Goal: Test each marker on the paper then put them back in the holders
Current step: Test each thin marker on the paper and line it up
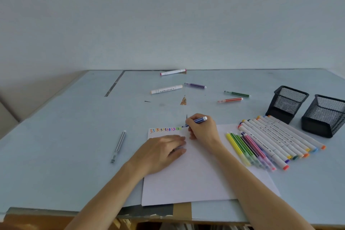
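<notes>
My left hand (164, 150) lies flat on the paper (196, 177) to pin it, while my right hand (202, 129) pinches the blue marker (197, 120), tip at the row of squiggles (165, 129) (top edge). Tested markers (270, 142) wait at three o'clock beside the mesh holders (306, 110), handy for refilling.

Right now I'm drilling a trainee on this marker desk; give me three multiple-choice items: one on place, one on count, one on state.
1. Where do the mesh holders stand?
A. right of the paper
B. left of the paper
C. on the paper

2. How many mesh holders are there?
A. one
B. two
C. three

3. What is the right hand doing?
A. resting open
B. gripping a blue marker
C. lifting a holder

Answers: 1 A, they stand beyond the paper's right edge. 2 B, two black baskets stand together. 3 B, its fingers curl round the blue marker, tip at the scribbles.
</notes>
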